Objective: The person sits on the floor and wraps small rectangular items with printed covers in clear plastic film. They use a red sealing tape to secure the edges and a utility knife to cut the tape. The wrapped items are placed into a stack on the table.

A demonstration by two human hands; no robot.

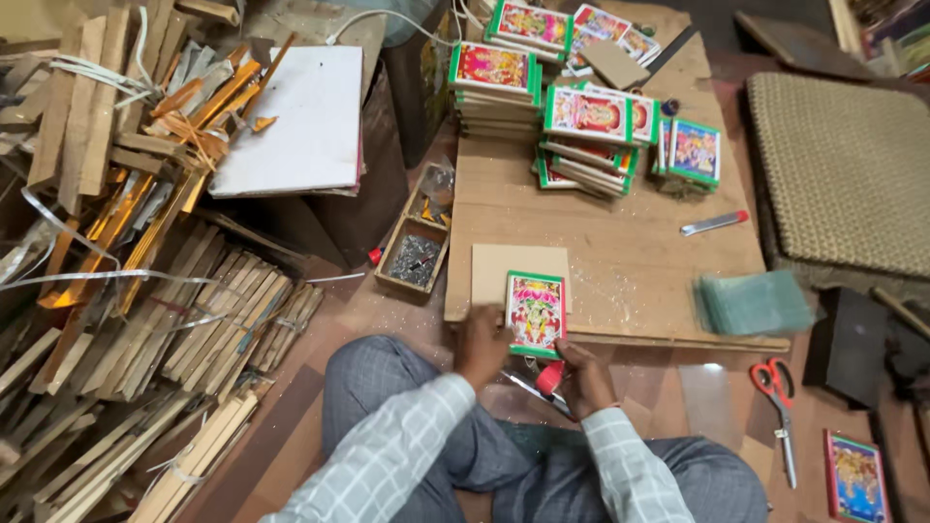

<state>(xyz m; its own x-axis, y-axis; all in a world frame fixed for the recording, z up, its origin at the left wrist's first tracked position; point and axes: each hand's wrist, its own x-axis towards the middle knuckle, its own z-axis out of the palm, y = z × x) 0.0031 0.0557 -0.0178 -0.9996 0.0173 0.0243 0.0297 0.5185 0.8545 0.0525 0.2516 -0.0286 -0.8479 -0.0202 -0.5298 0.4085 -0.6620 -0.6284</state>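
Observation:
I sit cross-legged on the floor before a low wooden board (620, 261). A small green-framed colourful picture (535, 312) lies at the board's near edge, partly over a plain brown backing piece (494, 266). My left hand (481, 344) grips the picture's left side. My right hand (579, 376) rests at the picture's lower right corner and holds a red-handled tool (549, 378), whose metal blade points toward my lap. Stacks of similar framed pictures (589, 121) stand at the board's far end.
A small tray of nails (415, 257) sits left of the board. Wooden strips (194, 329) are piled at the left. Glass panes (754, 302), red scissors (775, 397), a cutter (715, 223), a woven mat (848, 165) and another framed picture (856, 476) lie to the right.

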